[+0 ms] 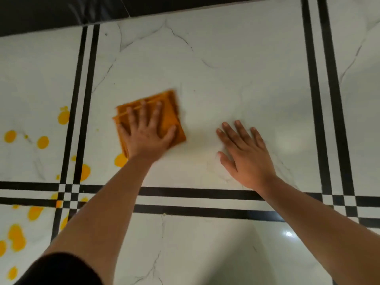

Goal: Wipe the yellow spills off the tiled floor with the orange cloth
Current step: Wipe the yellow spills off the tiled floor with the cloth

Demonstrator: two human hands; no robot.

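A folded orange cloth (170, 112) lies flat on the white marbled floor tile (236, 68). My left hand (147, 132) presses down on the cloth with its fingers spread straight; the cloth's edges look blurred. My right hand (244, 153) rests flat on the bare tile to the right of the cloth, fingers straight. Several yellow spills dot the floor to the left: one (120, 160) just beside my left wrist, one (84, 172) on the black stripes, others further left (42, 142) and at the lower left (16, 237).
Paired black stripes (320, 99) frame the tiles, crossing in checkered corners (67, 194). A dark band (61, 11) runs along the far edge of the floor. A light glare (288, 234) shines on the near tile.
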